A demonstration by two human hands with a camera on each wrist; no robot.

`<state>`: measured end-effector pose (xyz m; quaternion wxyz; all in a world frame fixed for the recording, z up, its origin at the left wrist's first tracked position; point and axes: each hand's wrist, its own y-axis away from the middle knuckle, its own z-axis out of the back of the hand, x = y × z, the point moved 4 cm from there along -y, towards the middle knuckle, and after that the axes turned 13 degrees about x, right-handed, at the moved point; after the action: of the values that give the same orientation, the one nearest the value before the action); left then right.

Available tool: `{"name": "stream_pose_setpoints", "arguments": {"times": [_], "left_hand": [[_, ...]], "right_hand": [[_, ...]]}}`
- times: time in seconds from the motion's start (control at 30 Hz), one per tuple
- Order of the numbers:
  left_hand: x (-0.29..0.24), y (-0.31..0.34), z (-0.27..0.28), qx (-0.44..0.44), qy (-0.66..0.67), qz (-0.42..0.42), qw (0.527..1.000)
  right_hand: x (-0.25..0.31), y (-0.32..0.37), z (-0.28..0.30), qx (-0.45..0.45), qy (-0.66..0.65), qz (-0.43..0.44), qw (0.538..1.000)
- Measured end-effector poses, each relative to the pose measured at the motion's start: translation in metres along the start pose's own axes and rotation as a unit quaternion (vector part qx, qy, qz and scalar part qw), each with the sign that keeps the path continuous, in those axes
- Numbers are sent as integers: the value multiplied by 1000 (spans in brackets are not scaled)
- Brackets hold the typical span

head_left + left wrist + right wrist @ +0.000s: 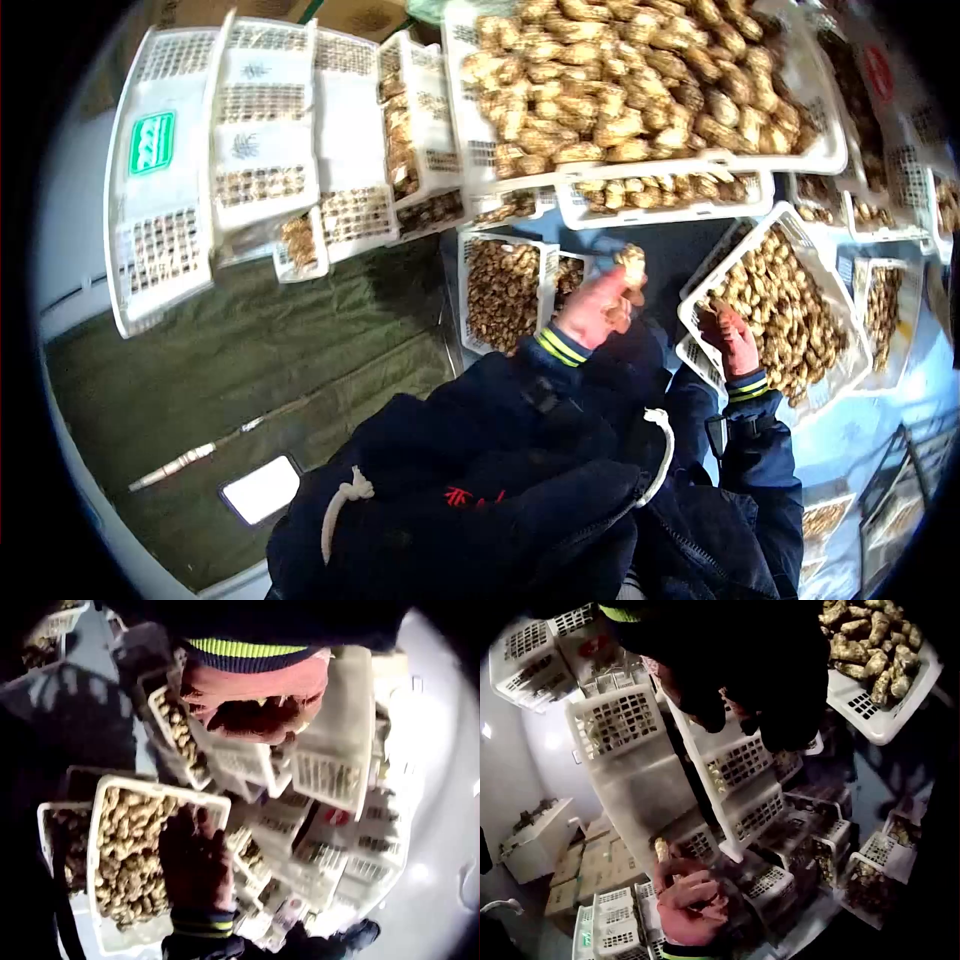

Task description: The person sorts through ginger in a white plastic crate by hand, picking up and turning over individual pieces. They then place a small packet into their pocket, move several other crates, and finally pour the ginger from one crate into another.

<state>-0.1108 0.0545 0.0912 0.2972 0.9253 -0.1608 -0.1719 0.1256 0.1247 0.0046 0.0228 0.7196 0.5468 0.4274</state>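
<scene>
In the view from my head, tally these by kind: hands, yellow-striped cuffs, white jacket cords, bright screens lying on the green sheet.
Hands: 2
Striped cuffs: 2
White cords: 2
Bright screen: 1
Total: 7

Quantities, as counted from where I stand. Hands [598, 308]: two. Dark cuffs [560, 346]: two, one per wrist, each with two yellow stripes. White drawstrings [660, 455]: two. Green cloth [300, 350]: one. Slender stick [190, 462]: one. Flat rectangular device [262, 490] with a bright face: one. Green label [152, 143]: one in the head view. White crates [828, 158]: many; overlap prevents an exact total. Brown-and-cream pieces [770, 310]: too numerous to count. Cardboard boxes [607, 870]: several; exact number cannot be determined.
</scene>
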Motion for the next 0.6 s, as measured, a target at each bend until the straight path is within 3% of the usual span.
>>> {"name": "stream_pose_setpoints", "arguments": {"times": [0.07,0.1,0.17,0.2,0.23,0.27,0.37,0.43,0.47,0.6], "left_hand": [[-58,58,-22,-217,-83,-173,957],[-83,63,20,-48,-31,-196,979],[-138,100,9,-115,-103,-290,944],[-156,113,-4,-212,-156,-326,908],[-169,122,-16,-233,-207,-334,890],[-177,125,-13,-212,-234,-326,891],[-174,111,-31,-195,-255,-296,900],[-153,90,-40,-161,-315,-265,897],[-140,80,-52,-137,-301,-258,908],[-98,50,-123,-107,-478,-125,863]], "right_hand": [[-7,-8,-1,22,-9,-23,999],[-7,-11,-1,12,-6,-43,999],[-8,-18,-2,44,-8,-59,997],[-11,-21,-4,42,-14,-69,997],[-13,-25,-3,38,-20,-79,996],[-20,-30,4,66,-84,-70,992],[-23,-45,4,127,-105,-21,986],[55,-29,-74,53,0,-14,999],[83,-26,-101,62,15,11,998],[156,-18,-165,43,71,153,985]]}}
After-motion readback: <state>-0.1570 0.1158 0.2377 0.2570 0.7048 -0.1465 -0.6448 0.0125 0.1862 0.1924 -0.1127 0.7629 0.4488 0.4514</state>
